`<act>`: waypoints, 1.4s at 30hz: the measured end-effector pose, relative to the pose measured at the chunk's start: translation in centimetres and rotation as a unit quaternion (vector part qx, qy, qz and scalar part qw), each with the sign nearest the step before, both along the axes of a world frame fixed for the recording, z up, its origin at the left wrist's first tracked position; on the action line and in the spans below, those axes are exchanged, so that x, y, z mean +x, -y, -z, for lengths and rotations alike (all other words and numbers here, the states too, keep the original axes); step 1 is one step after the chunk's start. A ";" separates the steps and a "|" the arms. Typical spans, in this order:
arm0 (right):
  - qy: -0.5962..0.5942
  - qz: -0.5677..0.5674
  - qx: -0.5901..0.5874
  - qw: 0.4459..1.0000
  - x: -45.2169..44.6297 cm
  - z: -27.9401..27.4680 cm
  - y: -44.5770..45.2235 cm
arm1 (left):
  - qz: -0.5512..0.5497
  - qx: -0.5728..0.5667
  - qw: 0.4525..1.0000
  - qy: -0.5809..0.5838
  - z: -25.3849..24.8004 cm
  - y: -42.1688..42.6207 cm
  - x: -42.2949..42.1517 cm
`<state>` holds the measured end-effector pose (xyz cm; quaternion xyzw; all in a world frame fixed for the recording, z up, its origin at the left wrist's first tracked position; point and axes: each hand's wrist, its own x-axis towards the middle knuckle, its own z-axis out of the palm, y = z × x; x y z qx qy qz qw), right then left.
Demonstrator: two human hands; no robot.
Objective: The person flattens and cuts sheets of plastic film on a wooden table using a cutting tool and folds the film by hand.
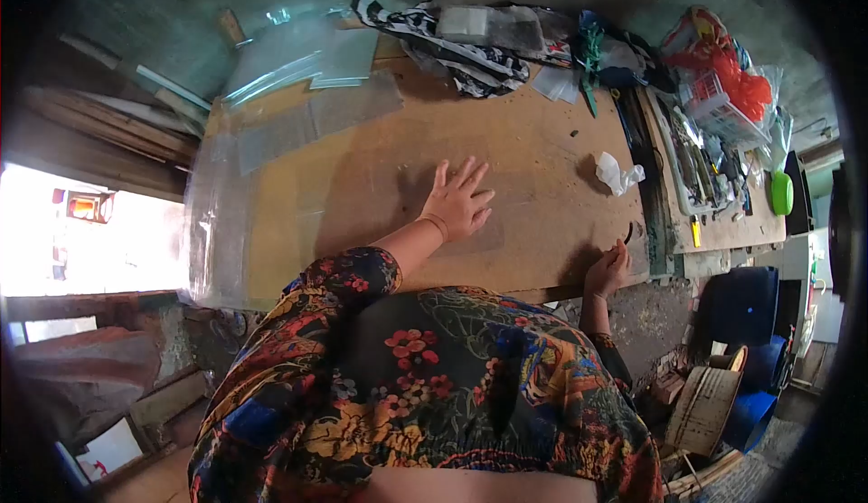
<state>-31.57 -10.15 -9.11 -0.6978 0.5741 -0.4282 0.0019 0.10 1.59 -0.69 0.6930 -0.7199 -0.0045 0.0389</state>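
My left hand [459, 203] lies with its fingers spread on the bare wooden tabletop [362, 186], near the middle. At the right front edge of the table, my right hand [608, 270] is closed in a pinch. A small dark curved piece [630, 231] sticks up from its fingertips; its kind is too small to make out. Crumpled white tissue or plastic [618, 175] rests beyond the right hand. Small dark crumbs lie scattered on the wood between the two hands.
Clear plastic sheets [339, 55] are stacked at the back left. Black-and-white cloth [479, 73] lies along the back. On the right, a tray of tools [701, 164], a white basket [723, 109], a green lid [782, 194] and a yellow lighter [695, 232] sit on a side surface.
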 end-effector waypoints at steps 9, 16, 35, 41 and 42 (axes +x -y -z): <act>0.010 -0.020 0.024 0.999 0.8 -0.9 -0.6 | -0.205 -0.052 0.976 -0.050 0.7 -8.1 2.7; -0.021 -0.033 0.021 0.999 0.1 -0.5 0.0 | -0.058 -0.083 0.989 -0.108 -0.6 -15.6 10.2; -0.015 -0.036 0.016 0.999 0.1 -0.8 0.2 | -0.326 -0.120 0.937 -0.029 -0.5 -22.0 8.2; 0.003 -0.037 0.031 0.999 0.5 -1.4 -0.2 | -0.340 -0.115 0.930 -0.077 -1.1 -24.3 11.9; 0.002 -0.040 0.030 0.999 0.3 -1.2 -0.1 | -0.343 -0.115 0.929 -0.078 -1.0 -24.2 12.3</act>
